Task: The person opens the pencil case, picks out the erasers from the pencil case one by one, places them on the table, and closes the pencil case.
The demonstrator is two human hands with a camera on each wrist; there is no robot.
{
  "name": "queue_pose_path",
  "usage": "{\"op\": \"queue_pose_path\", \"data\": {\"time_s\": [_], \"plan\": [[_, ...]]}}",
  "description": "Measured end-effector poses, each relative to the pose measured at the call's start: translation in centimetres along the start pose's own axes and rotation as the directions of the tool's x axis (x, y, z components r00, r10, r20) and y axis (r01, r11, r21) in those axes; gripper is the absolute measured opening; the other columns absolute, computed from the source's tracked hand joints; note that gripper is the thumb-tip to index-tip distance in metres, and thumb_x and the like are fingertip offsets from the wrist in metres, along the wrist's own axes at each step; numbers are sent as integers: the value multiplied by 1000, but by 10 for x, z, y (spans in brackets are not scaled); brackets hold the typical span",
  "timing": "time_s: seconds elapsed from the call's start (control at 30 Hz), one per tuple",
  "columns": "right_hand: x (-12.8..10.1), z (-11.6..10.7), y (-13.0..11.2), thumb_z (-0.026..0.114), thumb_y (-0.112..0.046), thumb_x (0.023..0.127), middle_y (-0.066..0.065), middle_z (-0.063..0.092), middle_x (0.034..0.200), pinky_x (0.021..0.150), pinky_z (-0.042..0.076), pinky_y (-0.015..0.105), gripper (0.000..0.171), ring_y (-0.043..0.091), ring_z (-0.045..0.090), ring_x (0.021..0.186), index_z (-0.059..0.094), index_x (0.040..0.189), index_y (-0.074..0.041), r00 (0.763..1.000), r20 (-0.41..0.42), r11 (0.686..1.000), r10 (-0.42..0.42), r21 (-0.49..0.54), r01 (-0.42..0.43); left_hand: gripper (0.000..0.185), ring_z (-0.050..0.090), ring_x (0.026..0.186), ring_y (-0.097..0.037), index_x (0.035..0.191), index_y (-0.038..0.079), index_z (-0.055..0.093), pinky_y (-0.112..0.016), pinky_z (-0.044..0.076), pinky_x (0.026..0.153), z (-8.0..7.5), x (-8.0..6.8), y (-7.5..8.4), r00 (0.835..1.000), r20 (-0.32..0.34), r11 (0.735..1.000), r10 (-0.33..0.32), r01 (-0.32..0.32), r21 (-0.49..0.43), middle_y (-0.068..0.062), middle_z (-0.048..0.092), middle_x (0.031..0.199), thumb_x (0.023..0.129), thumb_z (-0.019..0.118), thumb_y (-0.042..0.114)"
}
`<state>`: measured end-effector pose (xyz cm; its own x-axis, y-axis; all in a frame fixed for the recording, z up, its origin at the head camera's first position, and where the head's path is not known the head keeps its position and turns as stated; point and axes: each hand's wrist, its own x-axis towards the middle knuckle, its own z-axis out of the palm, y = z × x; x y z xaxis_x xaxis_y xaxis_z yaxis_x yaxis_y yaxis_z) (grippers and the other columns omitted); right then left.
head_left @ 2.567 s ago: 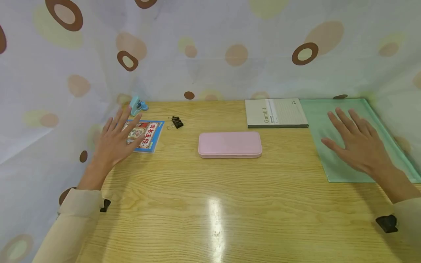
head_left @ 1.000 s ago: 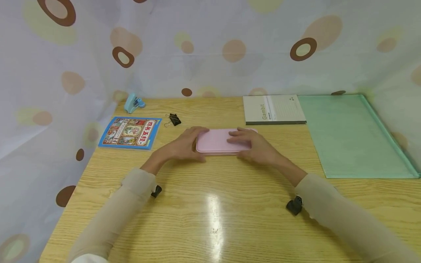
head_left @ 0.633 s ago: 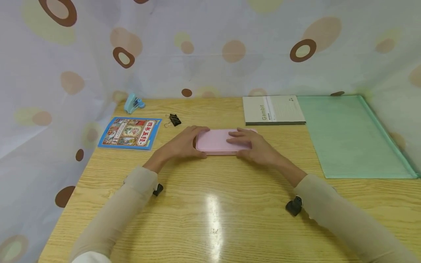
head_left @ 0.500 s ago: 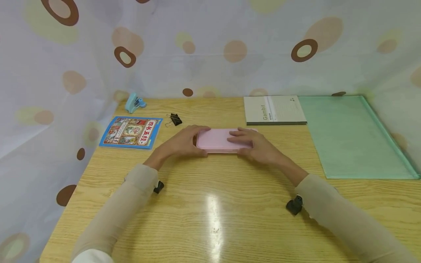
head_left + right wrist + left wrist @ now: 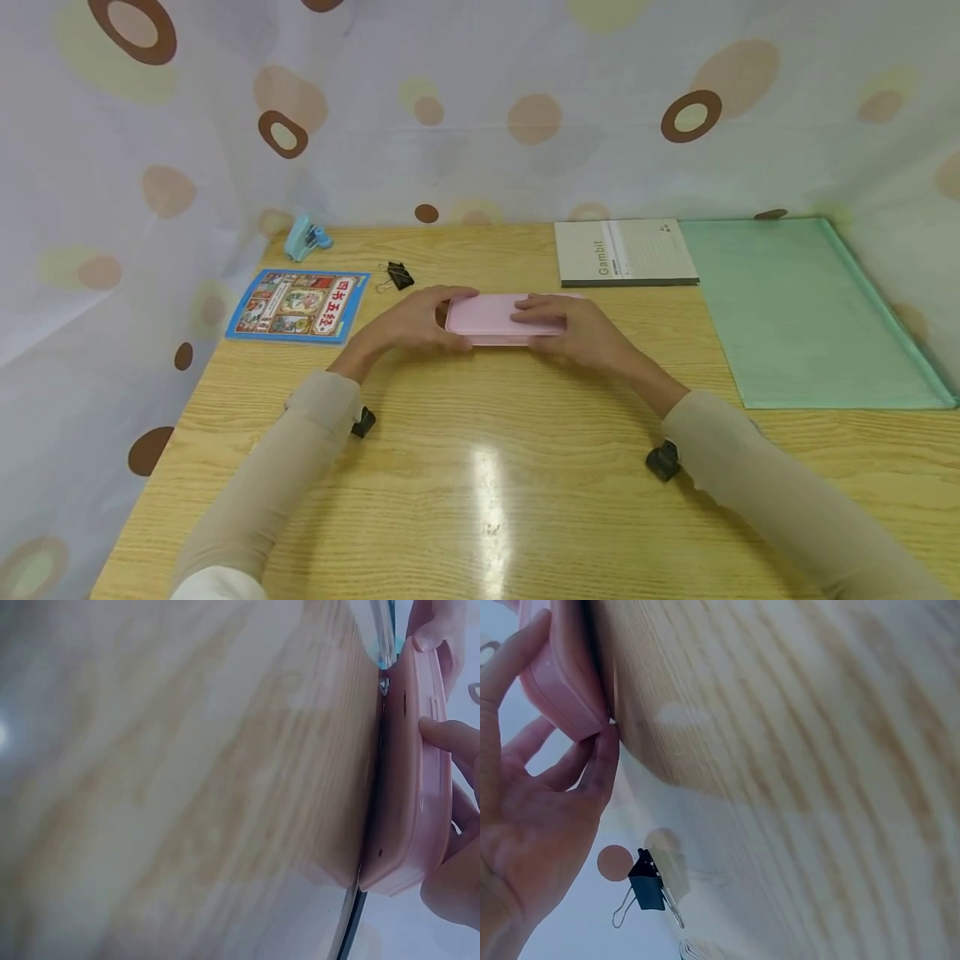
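A flat pink case [image 5: 491, 317] lies in the middle of the wooden table [image 5: 480, 467]. My left hand [image 5: 423, 321] grips its left end, fingers curled over the far edge and thumb on the near side. My right hand [image 5: 570, 327] holds the right half, with fingers across the lid and thumb at the near edge. In the left wrist view the left hand [image 5: 532, 802] wraps the corner of the pink case [image 5: 559, 667]. The right wrist view shows the pink case [image 5: 409, 772] edge-on against the table, with fingertips [image 5: 450, 739] on its lid.
A blue picture book [image 5: 298, 304], a black binder clip [image 5: 397, 275] and a small blue stapler [image 5: 306, 236] lie at the back left. At the back right are a grey "Gambit" notebook [image 5: 626, 252] and a green folder [image 5: 795, 308]. A dotted curtain encloses the table.
Both hands came in from the table's sides and took hold of the pink case. In the last second the case has shifted slightly left and its near edge looks a little raised.
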<state>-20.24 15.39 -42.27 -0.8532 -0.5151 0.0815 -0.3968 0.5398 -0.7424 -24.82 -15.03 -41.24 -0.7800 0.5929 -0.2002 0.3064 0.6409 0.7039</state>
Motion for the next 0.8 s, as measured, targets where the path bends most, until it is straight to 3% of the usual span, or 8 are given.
{"op": "queue_pose_path", "data": {"time_s": [0.2, 0.4, 0.6, 0.8], "plan": [[4, -2, -2, 80, -25, 93, -2, 58, 151, 122, 30, 50, 43, 25, 43, 148, 72, 135, -21, 1000, 1, 1000, 15, -17, -15, 90, 59, 125, -22, 159, 22, 45, -43, 49, 103, -5, 2, 0, 1000, 24, 998, -14, 15, -61, -3, 53, 149, 83, 87, 45], [8, -5, -1, 79, -28, 94, -1, 62, 146, 119, 36, 48, 43, 26, 52, 141, 72, 136, -23, 999, -10, 993, -35, -116, 34, 84, 59, 123, -22, 157, 20, 47, -41, 50, 100, -6, 3, -6, 1000, 24, 991, 1, 3, -131, -3, 53, 148, 85, 87, 40], [7, -7, -3, 80, -30, 92, 1, 65, 142, 111, 44, 49, 44, 27, 59, 133, 72, 136, -25, 993, -20, 962, -118, -252, 109, 80, 61, 116, -23, 156, 19, 49, -38, 54, 90, -5, 3, -10, 999, 31, 980, 15, -9, -197, -5, 57, 142, 87, 86, 34], [6, -9, -6, 77, -26, 94, 6, 66, 140, 102, 51, 50, 43, 30, 63, 129, 72, 136, -23, 983, -19, 923, -185, -348, 167, 79, 60, 119, -22, 156, 19, 49, -38, 51, 97, -5, 7, -12, 1000, 24, 980, 5, -1, -201, -5, 56, 144, 88, 86, 33]]}}
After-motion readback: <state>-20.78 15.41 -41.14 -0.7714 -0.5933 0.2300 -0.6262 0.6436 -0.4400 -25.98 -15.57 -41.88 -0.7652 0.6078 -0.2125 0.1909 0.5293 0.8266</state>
